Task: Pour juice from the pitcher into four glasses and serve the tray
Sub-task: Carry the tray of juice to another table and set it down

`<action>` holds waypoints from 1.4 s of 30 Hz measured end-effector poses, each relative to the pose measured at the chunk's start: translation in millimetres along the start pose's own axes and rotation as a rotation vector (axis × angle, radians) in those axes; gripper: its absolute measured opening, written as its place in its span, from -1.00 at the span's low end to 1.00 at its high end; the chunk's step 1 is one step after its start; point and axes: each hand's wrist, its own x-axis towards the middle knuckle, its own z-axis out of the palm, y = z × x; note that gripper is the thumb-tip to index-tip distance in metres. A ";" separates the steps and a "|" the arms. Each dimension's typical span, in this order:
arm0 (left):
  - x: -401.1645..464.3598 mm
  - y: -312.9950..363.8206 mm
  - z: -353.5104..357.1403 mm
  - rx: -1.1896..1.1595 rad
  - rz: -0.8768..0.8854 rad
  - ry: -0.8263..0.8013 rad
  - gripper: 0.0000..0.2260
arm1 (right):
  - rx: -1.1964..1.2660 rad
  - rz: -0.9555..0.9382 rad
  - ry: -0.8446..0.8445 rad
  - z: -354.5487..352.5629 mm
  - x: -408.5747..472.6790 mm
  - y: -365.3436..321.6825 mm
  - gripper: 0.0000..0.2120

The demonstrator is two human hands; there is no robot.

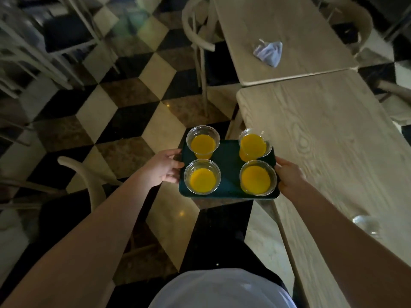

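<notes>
Head view: steep downward, near hands; edges dim, perhaps warped.

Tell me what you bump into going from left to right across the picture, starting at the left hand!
Left hand → near-left glass → near-right glass → right hand → near table.

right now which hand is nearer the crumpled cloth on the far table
Right. The right hand grips the tray's right edge, on the side of the tables, below the crumpled cloth. The left hand grips the left edge, over the floor, farther away.
</notes>
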 end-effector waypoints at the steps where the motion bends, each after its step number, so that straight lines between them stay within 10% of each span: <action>1: 5.6 6.9 -8.3 -0.011 0.000 0.015 -0.44 | -0.017 -0.005 -0.011 11.7 9.7 -9.5 -0.61; 20: 156.0 173.9 -160.1 -0.357 -0.029 0.130 -0.60 | -0.147 -0.006 -0.150 249.4 176.9 -236.5 -0.57; 42: 401.7 398.9 -388.9 -0.199 0.052 0.137 -0.61 | -0.164 -0.074 -0.047 541.4 307.8 -481.1 -0.60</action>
